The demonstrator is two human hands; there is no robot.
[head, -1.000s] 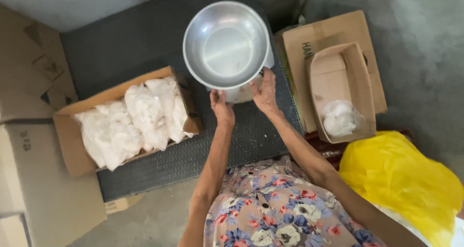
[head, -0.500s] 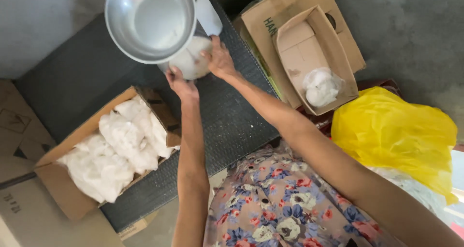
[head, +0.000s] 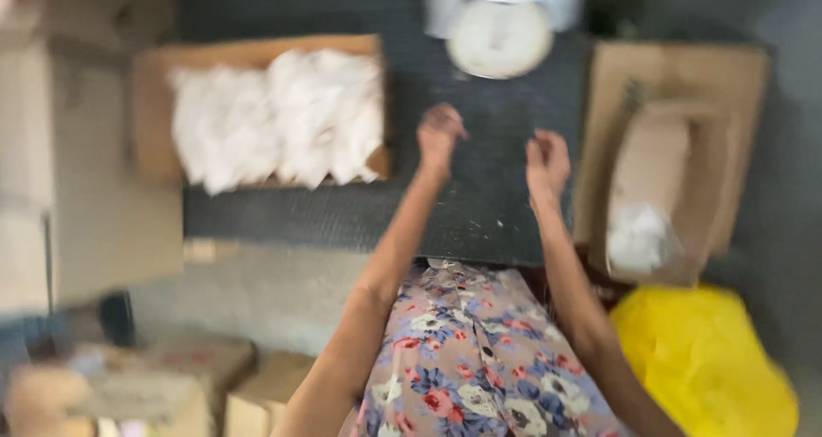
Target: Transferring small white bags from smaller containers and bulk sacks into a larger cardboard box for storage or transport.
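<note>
Both hands — left hand [head: 440, 133], right hand [head: 546, 159] — hover over the dark mat [head: 479, 189], fingers loosely curled, holding nothing.

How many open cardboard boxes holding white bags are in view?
2. One wide box lies left of the hands, full of white bags; a narrower box sits right, with one white bag. Blur may hide others.

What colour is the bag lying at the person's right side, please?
The bag is bright yellow, seen in the head view, the only one, at the lower right beside the cardboard box.
</note>
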